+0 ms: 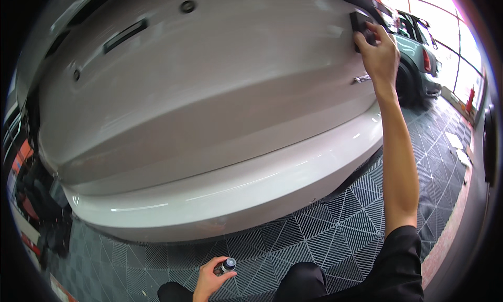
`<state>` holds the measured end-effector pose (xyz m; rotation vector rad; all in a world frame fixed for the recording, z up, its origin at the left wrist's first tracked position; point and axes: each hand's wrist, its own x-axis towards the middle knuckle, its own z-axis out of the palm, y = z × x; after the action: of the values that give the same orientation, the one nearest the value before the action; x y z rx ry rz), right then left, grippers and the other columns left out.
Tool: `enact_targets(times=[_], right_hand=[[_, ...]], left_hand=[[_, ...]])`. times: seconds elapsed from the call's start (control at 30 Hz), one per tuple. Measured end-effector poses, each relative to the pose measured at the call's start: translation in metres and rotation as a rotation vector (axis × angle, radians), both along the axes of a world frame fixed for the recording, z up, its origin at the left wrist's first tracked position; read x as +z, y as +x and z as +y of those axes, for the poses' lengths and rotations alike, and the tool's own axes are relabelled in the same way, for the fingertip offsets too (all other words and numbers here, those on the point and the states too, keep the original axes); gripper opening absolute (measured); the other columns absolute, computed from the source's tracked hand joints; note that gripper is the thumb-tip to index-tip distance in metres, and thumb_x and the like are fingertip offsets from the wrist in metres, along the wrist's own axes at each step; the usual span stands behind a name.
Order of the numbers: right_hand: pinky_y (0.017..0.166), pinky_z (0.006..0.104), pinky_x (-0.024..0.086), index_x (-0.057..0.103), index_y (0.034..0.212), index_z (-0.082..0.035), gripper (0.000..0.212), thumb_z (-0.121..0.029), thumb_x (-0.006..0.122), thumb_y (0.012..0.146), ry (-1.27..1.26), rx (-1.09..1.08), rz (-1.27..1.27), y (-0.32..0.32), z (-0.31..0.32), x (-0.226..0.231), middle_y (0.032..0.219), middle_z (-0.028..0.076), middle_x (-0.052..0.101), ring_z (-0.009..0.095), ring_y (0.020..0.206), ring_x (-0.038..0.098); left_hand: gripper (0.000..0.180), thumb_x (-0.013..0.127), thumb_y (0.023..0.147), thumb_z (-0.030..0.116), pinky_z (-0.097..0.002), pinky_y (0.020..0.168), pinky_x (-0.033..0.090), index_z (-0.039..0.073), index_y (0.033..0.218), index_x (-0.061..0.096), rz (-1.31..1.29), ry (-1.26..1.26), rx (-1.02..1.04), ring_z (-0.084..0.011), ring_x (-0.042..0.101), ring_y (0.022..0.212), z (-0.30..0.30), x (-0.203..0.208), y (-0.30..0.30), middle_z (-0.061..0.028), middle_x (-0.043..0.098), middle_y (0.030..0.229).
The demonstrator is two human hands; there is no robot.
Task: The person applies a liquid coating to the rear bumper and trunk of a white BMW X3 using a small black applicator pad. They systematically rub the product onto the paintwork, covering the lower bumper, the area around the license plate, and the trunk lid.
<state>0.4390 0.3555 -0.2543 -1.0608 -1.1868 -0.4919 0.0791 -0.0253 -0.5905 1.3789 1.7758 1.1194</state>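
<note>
The rear of a pale, pearl-grey car fills most of the view, with its broad tailgate (220, 87) above a glossy bumper (204, 207). At the upper right, my right hand (382, 56) is closed around a black applicator block (360, 23) and holds it against the tailgate's right edge, beside the tail light. A small chrome badge (361, 79) sits on the panel just below that hand. Low down in front of the bumper, my left hand (207, 282) grips a small bottle (229, 264) with a dark cap, tilted toward me. The bottle's lower part is hidden by my fingers.
Another car, light green (422, 58), stands beyond at the right. Grey slatted tiles (293, 239) cover the floor. A red fire extinguisher (470, 100) and white sheets (461, 156) lie along the right wall. Dark, cluttered objects (50, 213) are at the left. My knees (301, 281) are below.
</note>
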Motion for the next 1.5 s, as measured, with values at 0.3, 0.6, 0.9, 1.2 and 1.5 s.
enact_targets(times=[0.3,0.6,0.9,1.2,1.5], right_hand=[[0.076,0.0341,0.052,0.074,0.113,-0.007,0.038,-0.019,0.071,0.076,-0.065,0.223,-0.148,-0.124,-0.11,-0.029,0.099,0.011,0.066,0.022,0.083,0.065],[0.092,0.0366,0.053,0.074,0.111,-0.003,0.041,-0.008,0.065,0.072,0.053,0.672,-0.579,-0.286,-0.196,-0.019,0.117,0.017,0.067,0.031,0.101,0.069],[0.088,0.0398,0.055,0.076,0.107,-0.005,0.036,-0.011,0.071,0.072,0.287,0.784,-0.827,-0.498,-0.266,-0.004,0.109,0.016,0.067,0.032,0.097,0.068],[0.072,0.0421,0.057,0.069,0.09,-0.002,0.022,-0.014,0.074,0.073,0.357,0.755,-0.675,-0.636,-0.303,0.005,0.099,0.019,0.058,0.03,0.085,0.067],[0.077,0.041,0.048,0.068,0.095,-0.006,0.03,-0.022,0.077,0.071,0.328,0.561,-0.481,-0.634,-0.289,0.027,0.099,0.014,0.057,0.028,0.094,0.063]], left_hand=[[0.048,0.086,0.076,0.026,-0.0305,0.073,0.054,0.01,0.118,0.068,0.036,0.098,-0.093,-0.0178,0.068,0.091,-0.029,0.014,-0.038,-0.0036,0.071,0.107],[0.046,0.087,0.073,0.015,-0.0287,0.077,0.058,0.01,0.115,0.069,-0.111,0.22,-0.108,-0.0162,0.07,0.096,-0.066,0.012,-0.084,-0.0032,0.071,0.106],[0.045,0.084,0.079,0.02,-0.0312,0.081,0.058,0.009,0.119,0.067,-0.195,0.333,-0.071,-0.0194,0.07,0.096,-0.116,0.009,-0.113,-0.0058,0.07,0.108],[0.045,0.085,0.077,0.022,-0.0334,0.083,0.058,0.01,0.117,0.069,-0.143,0.342,0.016,-0.0218,0.071,0.097,-0.138,0.01,-0.128,-0.0068,0.072,0.107],[0.046,0.087,0.074,0.015,-0.0299,0.073,0.058,0.005,0.114,0.068,-0.053,0.398,0.072,-0.0195,0.071,0.091,-0.125,-0.004,-0.132,-0.0087,0.071,0.101]])
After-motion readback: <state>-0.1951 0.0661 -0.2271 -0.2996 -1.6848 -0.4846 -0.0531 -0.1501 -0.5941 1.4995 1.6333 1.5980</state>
